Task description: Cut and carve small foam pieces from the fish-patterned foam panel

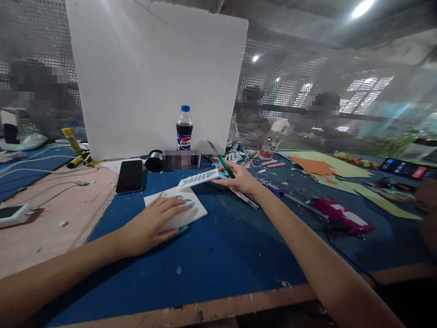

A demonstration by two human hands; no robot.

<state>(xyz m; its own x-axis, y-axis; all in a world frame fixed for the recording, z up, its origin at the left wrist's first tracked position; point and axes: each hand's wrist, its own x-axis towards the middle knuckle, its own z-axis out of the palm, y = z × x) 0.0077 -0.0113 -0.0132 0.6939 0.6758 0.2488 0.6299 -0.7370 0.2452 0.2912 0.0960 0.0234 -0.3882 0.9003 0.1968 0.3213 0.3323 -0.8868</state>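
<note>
My left hand (155, 223) lies flat, fingers spread, on a white foam sheet (196, 209) on the blue mat (218, 259). My right hand (241, 180) is closed round a green-handled craft knife (221, 160), blade pointing up and away. The same hand also pinches a white strip with blue cut-out slots (198, 178), raised a little above the foam sheet.
A big white foam board (153, 77) stands at the back with a cola bottle (184, 130) before it. A black phone (129, 176) and tape roll (154, 161) lie left of centre. A pink tool (341, 216), coloured paper (321, 166) and scraps lie right. People sit behind the mesh screen.
</note>
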